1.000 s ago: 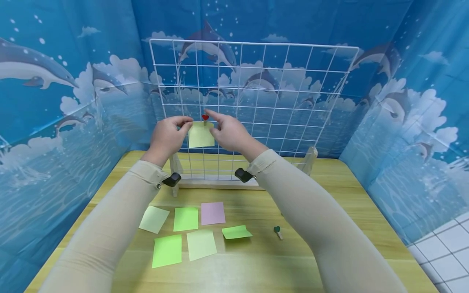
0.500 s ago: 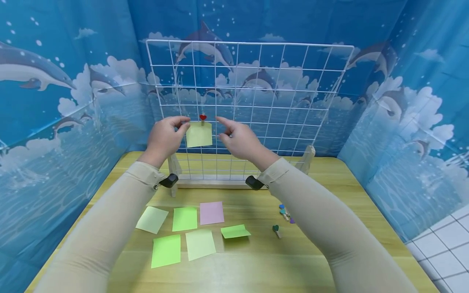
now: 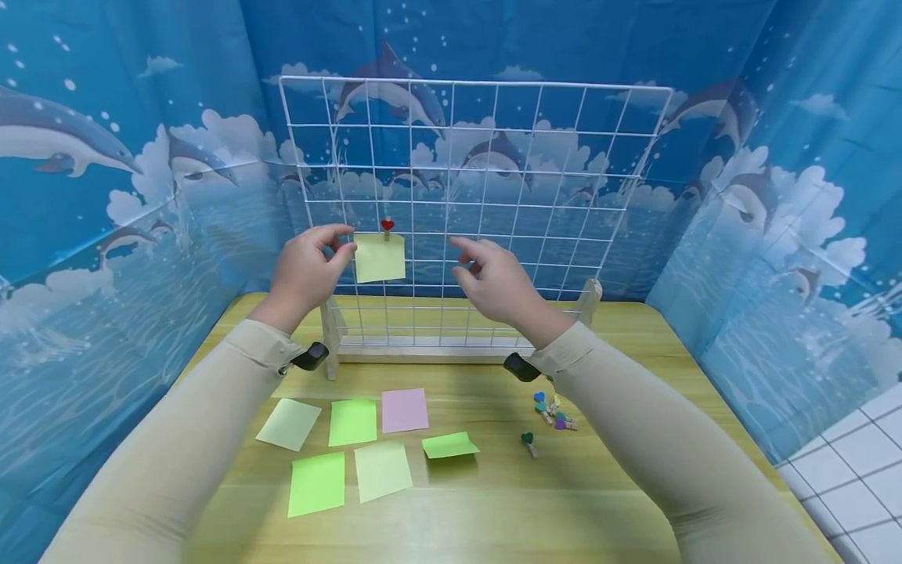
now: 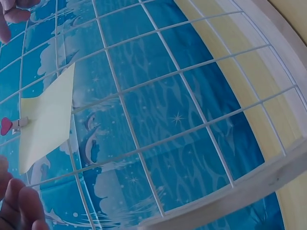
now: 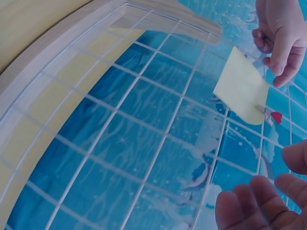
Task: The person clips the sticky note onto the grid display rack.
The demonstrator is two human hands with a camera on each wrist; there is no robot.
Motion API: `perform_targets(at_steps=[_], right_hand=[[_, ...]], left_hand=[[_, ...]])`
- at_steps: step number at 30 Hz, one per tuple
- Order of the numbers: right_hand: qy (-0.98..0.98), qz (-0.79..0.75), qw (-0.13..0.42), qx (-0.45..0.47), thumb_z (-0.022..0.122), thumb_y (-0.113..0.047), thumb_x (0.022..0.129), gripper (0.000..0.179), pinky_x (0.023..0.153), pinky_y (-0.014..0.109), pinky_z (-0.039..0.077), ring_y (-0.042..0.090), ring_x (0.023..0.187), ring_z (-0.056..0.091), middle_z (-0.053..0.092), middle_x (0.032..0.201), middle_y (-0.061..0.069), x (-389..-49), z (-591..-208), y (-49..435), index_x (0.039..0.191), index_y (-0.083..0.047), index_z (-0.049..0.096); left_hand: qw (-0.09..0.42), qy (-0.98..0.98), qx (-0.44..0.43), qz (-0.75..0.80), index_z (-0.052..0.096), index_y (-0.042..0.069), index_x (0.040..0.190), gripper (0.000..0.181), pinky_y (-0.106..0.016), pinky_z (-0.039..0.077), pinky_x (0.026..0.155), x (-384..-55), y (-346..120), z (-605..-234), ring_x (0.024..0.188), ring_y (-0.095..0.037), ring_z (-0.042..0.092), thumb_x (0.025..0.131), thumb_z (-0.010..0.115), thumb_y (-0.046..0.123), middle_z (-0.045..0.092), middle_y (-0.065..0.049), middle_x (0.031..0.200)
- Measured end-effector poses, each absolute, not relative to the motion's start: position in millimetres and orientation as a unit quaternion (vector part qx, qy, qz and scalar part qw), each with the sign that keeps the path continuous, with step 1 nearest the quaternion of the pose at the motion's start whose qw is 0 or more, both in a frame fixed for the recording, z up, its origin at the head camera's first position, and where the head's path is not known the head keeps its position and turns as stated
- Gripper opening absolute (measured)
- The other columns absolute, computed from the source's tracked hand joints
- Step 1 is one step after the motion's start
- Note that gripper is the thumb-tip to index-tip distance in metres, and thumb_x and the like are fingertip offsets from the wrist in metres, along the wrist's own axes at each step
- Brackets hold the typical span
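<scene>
A pale yellow sticky note (image 3: 380, 258) hangs on the white wire grid (image 3: 493, 168), held at its top edge by a small wooden clothespin with a red heart (image 3: 387, 225). My left hand (image 3: 310, 262) is beside the note's left edge, its fingers bent loosely with nothing between them. To the right of the note, my right hand (image 3: 496, 282) hovers in front of the grid, forefinger extended and nothing held. In the right wrist view the note (image 5: 242, 88) tilts outward from the wires at its lower end.
Several sticky notes lie on the wooden table, among them a purple one (image 3: 405, 410) and a folded green one (image 3: 450, 446). A green-heart clothespin (image 3: 529, 443) and a small pile of clothespins (image 3: 553, 411) lie at the right. Wooden feet (image 3: 589, 301) support the grid.
My right hand has let go of the red-heart clothespin and drawn away to the right. My left hand has eased slightly left from the note's corner. The note stays clipped on the grid.
</scene>
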State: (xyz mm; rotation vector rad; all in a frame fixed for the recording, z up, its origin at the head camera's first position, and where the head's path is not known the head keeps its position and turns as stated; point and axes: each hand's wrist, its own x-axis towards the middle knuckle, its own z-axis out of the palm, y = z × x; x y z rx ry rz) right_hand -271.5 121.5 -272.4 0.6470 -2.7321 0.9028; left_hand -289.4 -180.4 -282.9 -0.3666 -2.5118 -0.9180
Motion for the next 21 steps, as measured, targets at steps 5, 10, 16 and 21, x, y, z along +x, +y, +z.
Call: perform_targets(at_steps=[5,10,16,21], right_hand=[[-0.929,0.288,0.108,0.207,0.056,-0.027,0.11,0.053,0.087,0.046,0.055,0.031,0.129,0.06,0.058,0.146,0.011,-264,-278,140,0.161,-0.019,0.045],[-0.935,0.259,0.126,0.204,0.057,-0.026,0.109,0.053,0.094,0.053,0.055,0.036,0.125,0.063,0.051,0.157,0.015,-258,-286,159,0.16,-0.015,0.047],[-0.943,0.232,0.124,0.202,0.057,-0.029,0.109,0.053,0.114,0.061,0.045,0.04,0.145,0.048,0.048,0.159,0.016,-251,-294,178,0.16,-0.014,0.047],[-0.947,0.218,0.121,0.201,0.058,-0.028,0.109,0.055,0.12,0.064,0.038,0.042,0.153,0.037,0.042,0.164,0.017,-244,-302,190,0.16,-0.012,0.046]], left_hand=[[0.24,-0.907,-0.145,-0.315,0.068,0.017,0.14,0.036,-0.038,0.047,0.066,-281,-185,-284,0.079,-0.023,0.056,0.11,0.057,0.033,0.066,-0.006,0.104],[0.237,-0.913,-0.159,-0.292,0.065,0.016,0.142,0.039,-0.041,0.052,0.072,-269,-189,-286,0.086,-0.025,0.061,0.11,0.056,0.034,0.065,-0.007,0.105],[0.219,-0.924,-0.177,-0.259,0.061,0.014,0.148,0.044,-0.051,0.056,0.084,-257,-194,-290,0.106,-0.032,0.064,0.11,0.056,0.036,0.066,-0.012,0.121],[0.203,-0.933,-0.188,-0.229,0.052,0.015,0.155,0.053,-0.053,0.056,0.083,-249,-198,-297,0.113,-0.034,0.063,0.109,0.058,0.04,0.06,-0.014,0.141]])
